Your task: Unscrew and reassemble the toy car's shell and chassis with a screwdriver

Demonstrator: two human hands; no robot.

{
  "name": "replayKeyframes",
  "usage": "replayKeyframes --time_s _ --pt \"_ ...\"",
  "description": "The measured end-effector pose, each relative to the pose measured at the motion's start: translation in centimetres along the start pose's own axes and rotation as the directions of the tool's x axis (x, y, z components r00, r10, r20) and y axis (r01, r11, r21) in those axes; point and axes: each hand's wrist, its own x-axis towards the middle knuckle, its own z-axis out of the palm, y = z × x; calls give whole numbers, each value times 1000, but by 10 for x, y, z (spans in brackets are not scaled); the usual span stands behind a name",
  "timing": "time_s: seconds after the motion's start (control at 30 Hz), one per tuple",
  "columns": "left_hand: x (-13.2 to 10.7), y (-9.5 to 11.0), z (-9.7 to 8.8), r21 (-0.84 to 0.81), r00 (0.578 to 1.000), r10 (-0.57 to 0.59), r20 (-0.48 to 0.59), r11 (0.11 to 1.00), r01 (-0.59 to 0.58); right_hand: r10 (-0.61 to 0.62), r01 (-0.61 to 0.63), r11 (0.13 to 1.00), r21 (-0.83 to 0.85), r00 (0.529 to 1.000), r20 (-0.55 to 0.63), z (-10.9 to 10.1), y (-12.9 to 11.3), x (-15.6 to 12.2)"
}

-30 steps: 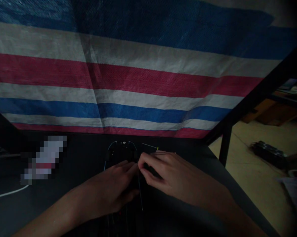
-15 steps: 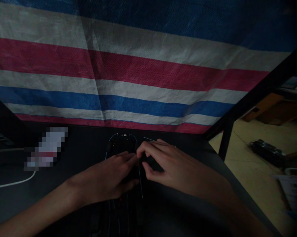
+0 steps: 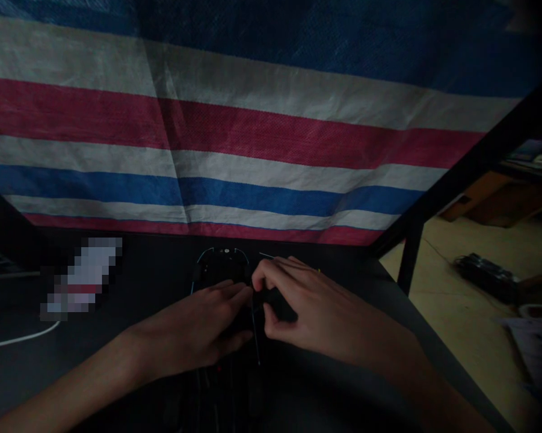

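A black, car-shaped device point(image 3: 221, 264) with thin light-blue edging lies lengthwise on the dark tabletop. My left hand point(image 3: 212, 319) lies across its middle, fingers bent over it and thumb toward me. A small red spot point(image 3: 219, 368) glows below that hand. Close on the right, my right hand point(image 3: 298, 300) has its index finger and thumb curled toward the device's side. What sits between those fingertips is too dark to make out. A thin bluish strip point(image 3: 255, 337) runs down between the two hands, and another thin strip point(image 3: 266, 255) shows behind my right knuckles.
Behind the dark table point(image 3: 153, 258) hangs a striped woven sheet point(image 3: 252, 132). A pixelated flat object point(image 3: 88, 270) lies at left beside a white cable point(image 3: 22, 343). A black frame post point(image 3: 410, 258) stands at right, with a dark object point(image 3: 487, 276) on the floor beyond.
My right hand has shifted slightly right, away from my left fingertips. The left hand stays over the device. The view has tilted a little.
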Motion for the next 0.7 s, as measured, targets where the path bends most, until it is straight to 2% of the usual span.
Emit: replayKeyframes --time_s 0.2,0.4,0.53,0.7 --pt "-1 -2 5 31 1000 -2 -7 1000 3 81 -78 994 -77 996 48 7 8 1" --pt "-3 -6 7 -2 999 29 -32 1000 -29 -28 28 999 39 1000 3 7 12 -2" --pt "-1 -6 6 -9 999 33 -27 999 -33 -42 43 998 35 999 -30 4 6 -1" --pt "-1 -4 4 8 1000 -3 7 1000 3 61 -59 994 -94 998 22 5 6 1"
